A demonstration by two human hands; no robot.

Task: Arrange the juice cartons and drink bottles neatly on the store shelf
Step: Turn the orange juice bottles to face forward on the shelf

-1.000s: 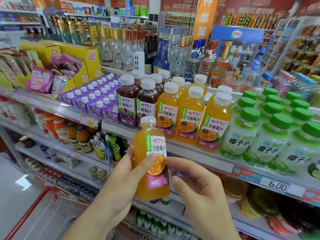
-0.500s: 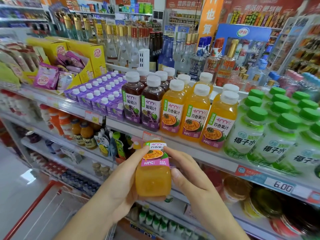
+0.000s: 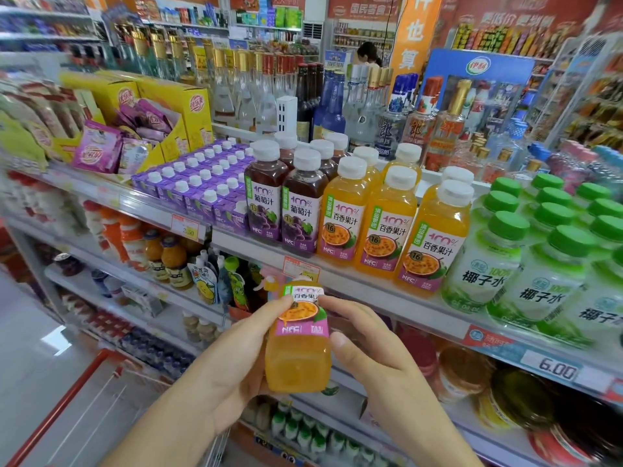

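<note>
An orange passion-fruit juice bottle [image 3: 298,352] is tipped with its base toward me, below the shelf edge. My left hand [image 3: 232,365] cradles it from the left, thumb on the label. My right hand [image 3: 367,352] pinches its right side with thumb and forefinger. On the shelf [image 3: 371,291] above stand rows of matching orange juice bottles [image 3: 384,224], dark grape juice bottles [image 3: 285,200], small purple juice cartons [image 3: 199,183] and green-capped coconut water bottles [image 3: 505,261].
Yellow boxes of pink sachets [image 3: 135,123] sit left on the shelf. Glass liquor bottles [image 3: 337,102] line up behind the juices. Lower shelves hold jars and pouches. A red-framed trolley [image 3: 84,409] stands at bottom left. A person [image 3: 367,55] is far back.
The bottle has come down from upright at shelf height and tipped its base toward me. Both hands moved lower with it, and the view shifted slightly.
</note>
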